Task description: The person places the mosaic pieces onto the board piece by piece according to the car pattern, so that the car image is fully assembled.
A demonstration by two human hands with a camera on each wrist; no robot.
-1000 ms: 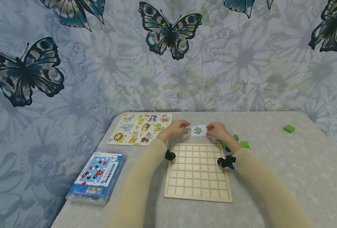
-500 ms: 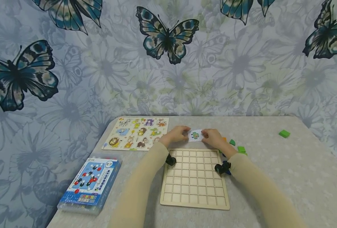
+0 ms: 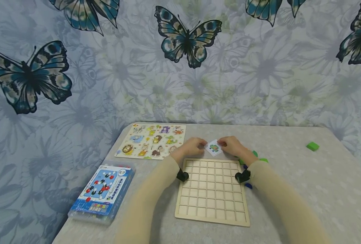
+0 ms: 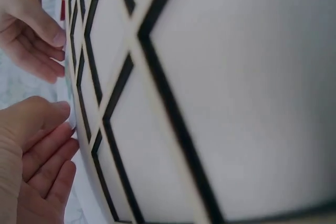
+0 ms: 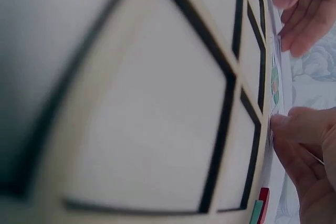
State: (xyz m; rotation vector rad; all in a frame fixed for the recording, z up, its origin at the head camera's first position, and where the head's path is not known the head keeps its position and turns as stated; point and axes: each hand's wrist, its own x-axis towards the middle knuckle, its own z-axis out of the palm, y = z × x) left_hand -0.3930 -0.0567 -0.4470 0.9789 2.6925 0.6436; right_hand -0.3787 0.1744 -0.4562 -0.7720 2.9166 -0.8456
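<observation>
A small white card (image 3: 213, 148) with a green picture lies beyond the wooden grid board (image 3: 212, 193), turned so one corner points toward me. My left hand (image 3: 192, 146) pinches its left corner; in the left wrist view, a white corner shows between thumb and fingers of that hand (image 4: 39, 150). At the card's right side, my right hand (image 3: 231, 145) holds the edge with thumb and fingertips. The right wrist view shows this right hand (image 5: 307, 145) at the card's edge, with the picture partly visible. Both wrists are above the board's sides.
Green pieces (image 3: 263, 160) and a blue piece (image 3: 248, 185) lie right of the board, partly behind the right arm. A green block (image 3: 312, 146) sits farther right. An animal puzzle board (image 3: 150, 140) is at the back left, and a blue-and-white box (image 3: 102, 191) at the left edge.
The left hand has come in from beside the card to its corner. The card has turned from square-on to a diamond angle. The head view has shifted slightly.
</observation>
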